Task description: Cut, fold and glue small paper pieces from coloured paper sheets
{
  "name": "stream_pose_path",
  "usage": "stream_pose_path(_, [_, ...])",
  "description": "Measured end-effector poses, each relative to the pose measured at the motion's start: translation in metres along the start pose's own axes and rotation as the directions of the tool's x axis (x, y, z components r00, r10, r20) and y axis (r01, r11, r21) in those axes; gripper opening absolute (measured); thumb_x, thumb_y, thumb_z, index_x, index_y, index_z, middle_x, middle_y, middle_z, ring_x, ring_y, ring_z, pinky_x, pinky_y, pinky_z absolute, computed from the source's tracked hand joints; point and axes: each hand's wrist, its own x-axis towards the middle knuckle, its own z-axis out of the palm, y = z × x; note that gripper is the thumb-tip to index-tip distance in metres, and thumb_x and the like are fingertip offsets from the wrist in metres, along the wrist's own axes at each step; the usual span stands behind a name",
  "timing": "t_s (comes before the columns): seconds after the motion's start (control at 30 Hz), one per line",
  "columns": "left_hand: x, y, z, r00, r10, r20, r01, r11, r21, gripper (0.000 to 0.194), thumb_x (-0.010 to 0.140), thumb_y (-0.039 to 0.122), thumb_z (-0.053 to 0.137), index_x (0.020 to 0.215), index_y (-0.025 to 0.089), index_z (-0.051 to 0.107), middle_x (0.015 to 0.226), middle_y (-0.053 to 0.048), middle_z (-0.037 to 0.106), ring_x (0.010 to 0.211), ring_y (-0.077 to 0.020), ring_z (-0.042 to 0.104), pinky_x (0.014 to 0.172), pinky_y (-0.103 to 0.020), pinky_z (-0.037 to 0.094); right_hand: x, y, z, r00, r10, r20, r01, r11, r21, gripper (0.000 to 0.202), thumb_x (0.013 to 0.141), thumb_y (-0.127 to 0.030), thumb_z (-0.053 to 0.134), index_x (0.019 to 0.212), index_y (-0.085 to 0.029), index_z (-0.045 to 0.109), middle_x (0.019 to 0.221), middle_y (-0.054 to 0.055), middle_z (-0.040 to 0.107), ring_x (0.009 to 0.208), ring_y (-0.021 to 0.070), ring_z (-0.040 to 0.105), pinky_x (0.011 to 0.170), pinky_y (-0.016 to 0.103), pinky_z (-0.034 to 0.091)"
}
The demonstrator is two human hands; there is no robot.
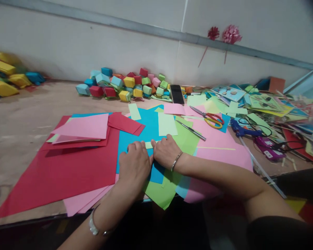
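Note:
A small pale green paper strip (149, 145) lies on blue paper (130, 133) between my hands. My left hand (135, 161) presses down at its left end with fingers bent together. On the strip's right end, my right hand (165, 151) has its fingers curled and pressed down. Behind them is a pale green paper rectangle (167, 124). A metal craft knife (191, 130) rests to the right, and scissors (208, 117) with red and yellow handles sit beyond it. Bright green paper (164, 194) extends under my right hand.
Red sheets (88, 170) with folded pink paper (85, 126) lie at left. Small coloured paper boxes (129, 82) and a phone (177, 94) sit at the back. On the right are a blue glue gun (243, 130), a purple device (269, 148) and piled paper pieces.

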Motion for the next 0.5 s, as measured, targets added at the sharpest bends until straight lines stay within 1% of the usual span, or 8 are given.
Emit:
stream_pose_path(0.13, [0.0,0.0,-0.002,1.0,-0.007,0.019,0.007,1.0,-0.012,0.053,0.1,0.037,0.04,0.135,-0.001,0.05,0.116,-0.025,0.058,0.107,-0.0366,0.055,0.073,-0.04,0.049,-0.001,0.002,-0.001,0.996,0.057,0.069,-0.057,0.998,0.001,0.041,0.098,-0.009,0.032,0.127,-0.005,0.061,0.099,0.022,0.071,0.094,0.0246,0.065,0.076,0.038,0.036])
stream_pose_path(0.3, [0.001,-0.001,-0.001,1.0,-0.018,0.018,0.018,1.0,-0.025,0.055,0.1,0.04,0.043,0.136,-0.001,0.048,0.115,-0.023,0.059,0.108,-0.0357,0.055,0.076,-0.041,0.049,-0.005,0.011,0.001,0.974,0.12,0.194,-0.118,0.993,-0.022,0.041,0.092,-0.005,0.038,0.118,-0.009,0.07,0.107,0.025,0.071,0.099,0.0271,0.065,0.076,0.039,0.038])
stream_pose_path(0.4, [0.001,-0.002,0.001,1.0,-0.02,0.018,0.02,1.0,-0.02,0.055,0.1,0.041,0.043,0.137,0.0,0.047,0.116,-0.023,0.059,0.108,-0.0354,0.055,0.076,-0.04,0.049,-0.007,0.014,0.001,0.954,0.144,0.264,-0.137,0.989,-0.045,0.041,0.091,-0.005,0.04,0.116,-0.011,0.072,0.126,0.028,0.063,0.101,0.0281,0.064,0.074,0.039,0.039])
stream_pose_path(0.43, [0.002,-0.002,0.001,1.0,-0.019,0.016,0.02,1.0,-0.018,0.056,0.1,0.041,0.042,0.137,0.0,0.047,0.117,-0.023,0.058,0.108,-0.0354,0.055,0.076,-0.04,0.049,-0.008,0.014,0.001,0.943,0.161,0.29,-0.15,0.987,-0.058,0.04,0.091,-0.005,0.041,0.114,-0.01,0.073,0.129,0.028,0.061,0.101,0.0285,0.064,0.073,0.039,0.039])
stream_pose_path(0.5, [0.002,-0.002,0.001,1.0,-0.017,0.018,0.017,1.0,-0.01,0.057,0.1,0.042,0.041,0.137,0.0,0.047,0.116,-0.023,0.058,0.108,-0.0353,0.055,0.076,-0.04,0.049,-0.008,0.017,0.0,0.922,0.209,0.325,-0.194,0.978,-0.079,0.039,0.09,-0.005,0.041,0.109,-0.011,0.075,0.124,0.027,0.064,0.101,0.0288,0.065,0.072,0.038,0.04])
